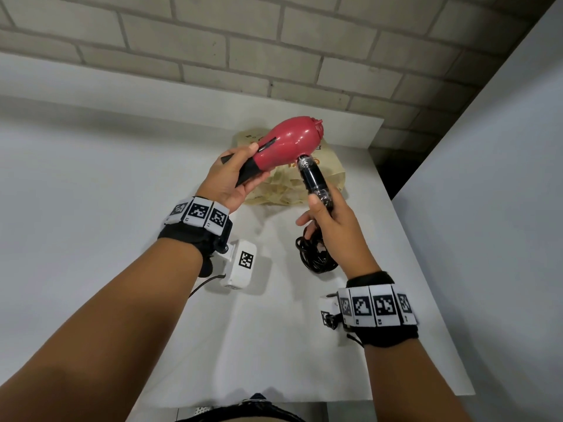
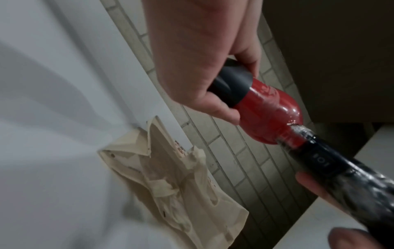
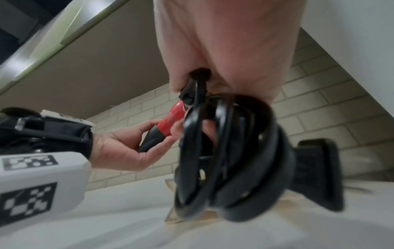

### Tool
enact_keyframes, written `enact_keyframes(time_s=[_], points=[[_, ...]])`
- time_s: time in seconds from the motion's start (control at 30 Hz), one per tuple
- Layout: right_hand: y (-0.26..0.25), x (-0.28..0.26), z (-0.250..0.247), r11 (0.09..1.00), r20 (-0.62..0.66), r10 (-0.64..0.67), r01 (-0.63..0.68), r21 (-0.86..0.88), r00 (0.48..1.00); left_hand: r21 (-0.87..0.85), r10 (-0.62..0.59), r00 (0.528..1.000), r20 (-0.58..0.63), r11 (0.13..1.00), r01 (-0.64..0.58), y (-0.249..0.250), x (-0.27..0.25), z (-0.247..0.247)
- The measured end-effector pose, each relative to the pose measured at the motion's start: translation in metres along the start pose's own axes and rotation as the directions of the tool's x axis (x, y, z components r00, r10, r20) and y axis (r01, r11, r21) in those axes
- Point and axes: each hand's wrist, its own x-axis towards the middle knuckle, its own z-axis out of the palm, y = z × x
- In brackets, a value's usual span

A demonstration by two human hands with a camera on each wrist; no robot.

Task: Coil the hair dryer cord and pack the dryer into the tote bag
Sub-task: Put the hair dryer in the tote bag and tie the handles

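A red hair dryer [image 1: 289,144] with a black nozzle and black handle [image 1: 313,179] hangs in the air above the table. My left hand [image 1: 234,178] grips the black nozzle end [image 2: 232,87]. My right hand [image 1: 332,220] grips the lower handle, with the coiled black cord [image 1: 316,254] bunched below it. In the right wrist view the cord coil [image 3: 230,151] and its black plug [image 3: 319,173] dangle under my palm. The beige tote bag [image 1: 307,184] lies crumpled on the table behind the dryer; it also shows in the left wrist view [image 2: 170,193].
The white table [image 1: 91,193] runs back to a brick wall [image 1: 274,41]. A white panel [image 1: 502,178] stands along the right, with a dark gap at the back right corner. The table's front edge is near my body.
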Motion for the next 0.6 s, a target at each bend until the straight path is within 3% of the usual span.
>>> enact_keyframes(time_s=[0.13, 0.3, 0.43, 0.6], points=[[0.001, 0.001, 0.003, 0.995, -0.077, 0.027, -0.019, 0.097, 0.997, 0.060, -0.034, 0.998, 0.053, 0.998, 0.031, 0.002, 0.000, 0.004], [-0.001, 0.002, -0.003, 0.993, -0.105, 0.025, -0.012, 0.120, 0.994, -0.209, -0.066, 0.998, -0.020, 0.976, 0.060, 0.002, 0.003, 0.002], [-0.002, 0.002, -0.005, 0.988, -0.169, 0.008, 0.018, 0.155, 0.986, -0.201, -0.089, 0.994, -0.059, 0.977, 0.075, 0.003, 0.011, -0.006], [-0.003, -0.003, 0.011, 0.998, -0.018, -0.067, 0.067, -0.019, 0.998, -0.197, -0.116, 0.977, -0.179, 0.977, 0.079, 0.000, 0.016, 0.006]])
